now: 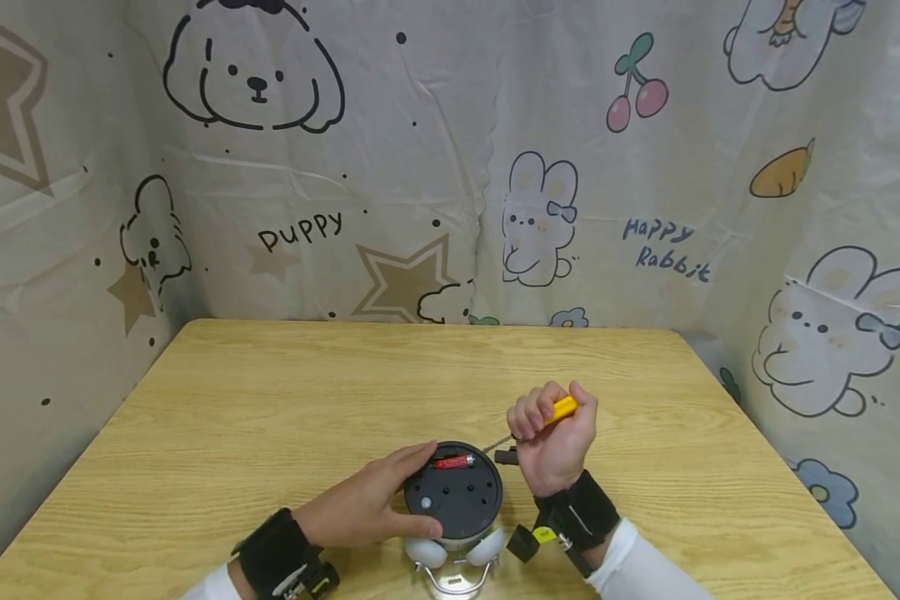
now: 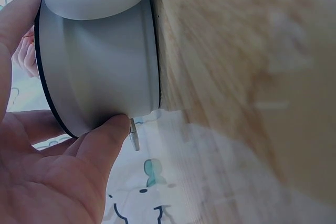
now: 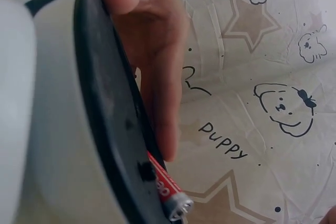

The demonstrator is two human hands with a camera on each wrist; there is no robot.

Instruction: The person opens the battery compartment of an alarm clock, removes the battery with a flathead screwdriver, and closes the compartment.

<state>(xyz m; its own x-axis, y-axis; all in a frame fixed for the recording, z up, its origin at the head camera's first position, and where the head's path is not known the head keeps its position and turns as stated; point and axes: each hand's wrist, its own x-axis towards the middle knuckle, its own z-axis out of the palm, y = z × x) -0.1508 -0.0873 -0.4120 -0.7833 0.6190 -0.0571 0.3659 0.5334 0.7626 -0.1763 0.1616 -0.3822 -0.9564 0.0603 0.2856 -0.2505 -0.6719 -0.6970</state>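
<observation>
A twin-bell alarm clock (image 1: 457, 512) lies on its face with its round black back up and its white bells (image 1: 425, 552) toward me. My left hand (image 1: 371, 504) grips the clock's left side, the thumb near the bells and the fingers at the far edge. A red battery (image 1: 452, 462) lies at the far part of the back; in the right wrist view the battery (image 3: 170, 195) sticks out, tilted, silver end showing. My right hand (image 1: 557, 450) grips a screwdriver's yellow handle (image 1: 561, 409). Its thin shaft (image 1: 497, 444) slants down to the clock's edge by the battery.
A small black piece (image 1: 506, 457) shows between the clock and my right hand; I cannot tell what it is. The wooden table (image 1: 307, 392) runs back to a printed cloth (image 1: 390, 167) that hangs behind it and at both sides.
</observation>
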